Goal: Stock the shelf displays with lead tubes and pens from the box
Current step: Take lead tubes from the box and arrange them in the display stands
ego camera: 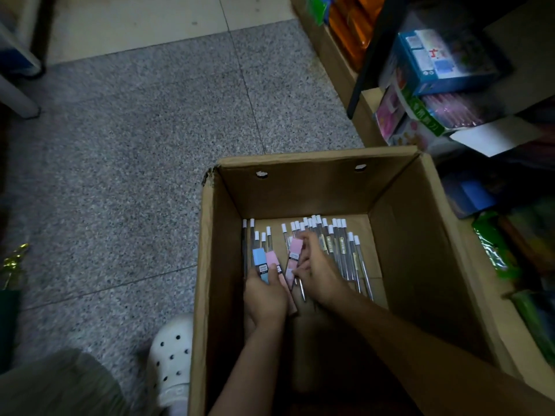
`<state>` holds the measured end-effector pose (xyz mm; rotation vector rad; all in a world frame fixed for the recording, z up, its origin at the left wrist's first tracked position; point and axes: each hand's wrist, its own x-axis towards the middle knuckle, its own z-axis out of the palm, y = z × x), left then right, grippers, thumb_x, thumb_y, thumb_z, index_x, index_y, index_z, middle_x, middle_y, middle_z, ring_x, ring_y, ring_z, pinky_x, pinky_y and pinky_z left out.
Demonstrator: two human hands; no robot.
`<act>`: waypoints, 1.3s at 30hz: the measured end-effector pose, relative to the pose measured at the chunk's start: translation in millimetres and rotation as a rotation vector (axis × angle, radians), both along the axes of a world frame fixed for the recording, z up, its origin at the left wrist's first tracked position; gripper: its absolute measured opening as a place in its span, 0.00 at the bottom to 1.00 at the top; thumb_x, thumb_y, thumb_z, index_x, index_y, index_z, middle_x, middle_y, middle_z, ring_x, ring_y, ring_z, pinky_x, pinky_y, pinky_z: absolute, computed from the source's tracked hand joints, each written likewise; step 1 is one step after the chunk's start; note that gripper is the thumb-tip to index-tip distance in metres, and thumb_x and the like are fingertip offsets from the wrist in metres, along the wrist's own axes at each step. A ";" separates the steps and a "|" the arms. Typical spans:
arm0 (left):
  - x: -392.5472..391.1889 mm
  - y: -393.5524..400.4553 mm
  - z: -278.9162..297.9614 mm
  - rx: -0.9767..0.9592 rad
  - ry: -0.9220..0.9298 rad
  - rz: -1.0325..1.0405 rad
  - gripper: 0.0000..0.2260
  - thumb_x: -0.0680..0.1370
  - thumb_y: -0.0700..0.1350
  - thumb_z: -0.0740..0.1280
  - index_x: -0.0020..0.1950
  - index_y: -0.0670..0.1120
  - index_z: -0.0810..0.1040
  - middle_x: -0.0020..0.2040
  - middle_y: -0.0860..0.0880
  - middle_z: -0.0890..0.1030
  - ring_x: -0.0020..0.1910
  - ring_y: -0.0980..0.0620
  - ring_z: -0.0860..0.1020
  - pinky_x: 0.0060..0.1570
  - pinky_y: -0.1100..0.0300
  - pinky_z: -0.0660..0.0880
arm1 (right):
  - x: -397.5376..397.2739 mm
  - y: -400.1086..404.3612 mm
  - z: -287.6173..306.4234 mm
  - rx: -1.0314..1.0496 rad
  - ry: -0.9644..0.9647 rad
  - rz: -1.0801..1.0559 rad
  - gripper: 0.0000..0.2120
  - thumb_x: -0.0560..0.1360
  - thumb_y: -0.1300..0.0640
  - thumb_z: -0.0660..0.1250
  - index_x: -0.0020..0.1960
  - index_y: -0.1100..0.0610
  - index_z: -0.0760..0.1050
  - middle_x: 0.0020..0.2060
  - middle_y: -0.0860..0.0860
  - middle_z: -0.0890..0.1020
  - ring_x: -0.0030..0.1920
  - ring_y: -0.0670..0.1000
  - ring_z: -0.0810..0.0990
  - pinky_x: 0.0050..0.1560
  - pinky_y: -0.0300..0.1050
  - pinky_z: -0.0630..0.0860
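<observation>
Both hands in cardboard box [420,223]. Left hand [264,295] fingers curled round blue and pink lead tubes [265,265]. Right hand [318,274] fingers pinch another pink lead tube [294,250], above white-capped pens [339,244].

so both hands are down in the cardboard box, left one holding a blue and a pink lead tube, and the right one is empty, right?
Not quite: the right hand is not empty. The head view shows its fingers pinching another pink lead tube. The rest stands: both hands are in the cardboard box, and the left hand holds a blue lead tube and a pink one.
</observation>
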<state>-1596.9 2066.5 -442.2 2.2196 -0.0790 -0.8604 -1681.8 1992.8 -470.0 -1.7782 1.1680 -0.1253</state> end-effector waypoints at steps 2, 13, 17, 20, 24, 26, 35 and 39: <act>-3.9 -1.0 6.0 0.003 -0.001 -0.039 0.15 0.81 0.48 0.63 0.62 0.40 0.76 0.57 0.39 0.80 0.58 0.40 0.78 0.57 0.53 0.74 | -19.1 8.7 7.6 0.018 -0.052 -0.125 0.30 0.76 0.69 0.65 0.70 0.47 0.59 0.38 0.45 0.76 0.37 0.40 0.78 0.35 0.34 0.75; -33.4 -27.2 111.1 -0.412 0.270 -0.247 0.11 0.80 0.46 0.65 0.60 0.42 0.78 0.53 0.44 0.83 0.51 0.46 0.82 0.53 0.51 0.79 | -93.4 -3.5 158.0 -0.190 -0.085 -0.302 0.27 0.72 0.67 0.67 0.67 0.53 0.63 0.36 0.41 0.73 0.36 0.41 0.73 0.42 0.38 0.69; -46.3 -45.5 182.5 -0.496 0.318 -0.579 0.08 0.81 0.44 0.65 0.57 0.43 0.79 0.51 0.44 0.84 0.47 0.49 0.83 0.41 0.58 0.78 | -111.4 2.3 239.3 -0.335 -0.080 -0.328 0.28 0.72 0.66 0.66 0.67 0.50 0.62 0.40 0.42 0.77 0.39 0.38 0.78 0.39 0.30 0.70; -61.6 -53.8 235.1 -0.550 0.308 -0.820 0.07 0.81 0.44 0.64 0.56 0.44 0.79 0.50 0.45 0.84 0.46 0.51 0.82 0.40 0.59 0.77 | -131.4 16.7 296.9 -0.464 -0.078 -0.369 0.26 0.72 0.63 0.67 0.65 0.45 0.63 0.46 0.46 0.79 0.49 0.51 0.80 0.49 0.46 0.75; -94.1 -59.6 300.0 -0.652 0.408 -1.044 0.10 0.82 0.43 0.63 0.59 0.41 0.78 0.51 0.41 0.82 0.45 0.46 0.79 0.45 0.52 0.76 | -167.1 42.2 363.1 -0.624 -0.049 -0.398 0.25 0.71 0.57 0.66 0.62 0.41 0.61 0.42 0.44 0.80 0.40 0.46 0.80 0.41 0.46 0.78; -112.7 -58.6 328.0 -0.686 0.455 -1.144 0.10 0.82 0.43 0.62 0.59 0.41 0.78 0.55 0.38 0.81 0.50 0.41 0.78 0.56 0.42 0.74 | -185.0 54.1 385.6 -0.701 -0.042 -0.423 0.23 0.73 0.56 0.66 0.62 0.41 0.61 0.37 0.42 0.79 0.35 0.42 0.78 0.36 0.40 0.75; -166.9 -52.1 366.0 -0.896 0.622 -1.247 0.09 0.81 0.44 0.63 0.56 0.43 0.80 0.48 0.43 0.84 0.46 0.45 0.80 0.47 0.48 0.73 | -239.8 83.3 437.3 -0.885 -0.067 -0.559 0.23 0.74 0.59 0.70 0.61 0.41 0.63 0.39 0.43 0.79 0.36 0.42 0.79 0.37 0.37 0.77; -175.9 -57.7 363.6 -0.900 0.631 -1.285 0.09 0.81 0.46 0.63 0.57 0.45 0.79 0.44 0.50 0.86 0.37 0.57 0.81 0.31 0.64 0.71 | -266.7 87.3 454.5 -0.997 -0.032 -0.691 0.24 0.74 0.58 0.72 0.59 0.39 0.63 0.40 0.42 0.78 0.39 0.40 0.81 0.37 0.35 0.78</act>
